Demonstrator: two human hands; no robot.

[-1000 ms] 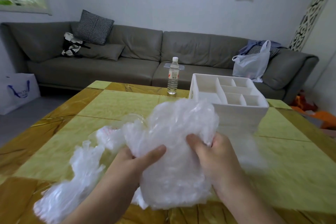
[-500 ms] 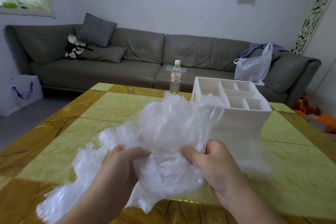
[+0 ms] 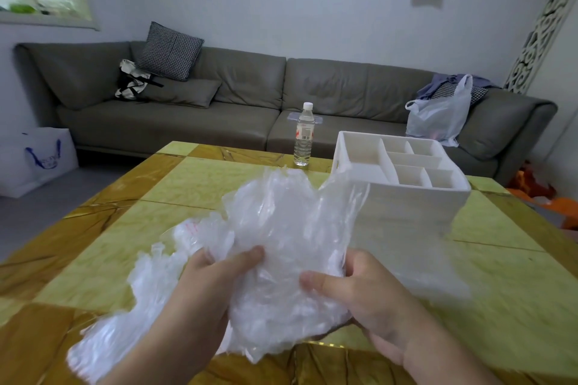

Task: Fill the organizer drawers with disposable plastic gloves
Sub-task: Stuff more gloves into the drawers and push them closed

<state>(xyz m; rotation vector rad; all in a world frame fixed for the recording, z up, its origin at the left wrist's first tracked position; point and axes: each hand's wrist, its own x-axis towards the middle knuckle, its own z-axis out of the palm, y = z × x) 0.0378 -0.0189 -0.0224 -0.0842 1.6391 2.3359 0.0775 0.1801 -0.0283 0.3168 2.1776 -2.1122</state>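
A crumpled wad of clear plastic gloves (image 3: 281, 247) is held above the bench (image 3: 194, 184) by both hands. The left hand (image 3: 203, 284) is clenched on the wad's left side, thumb laid across the front; the right hand (image 3: 359, 294) grips its right side, thumb pressed into the plastic. More gloves (image 3: 125, 316) are spread on the bench beneath the left hand. A white organizer (image 3: 403, 194) with open top compartments is seen behind the wad, and a water bottle (image 3: 304, 134) beside the organizer.
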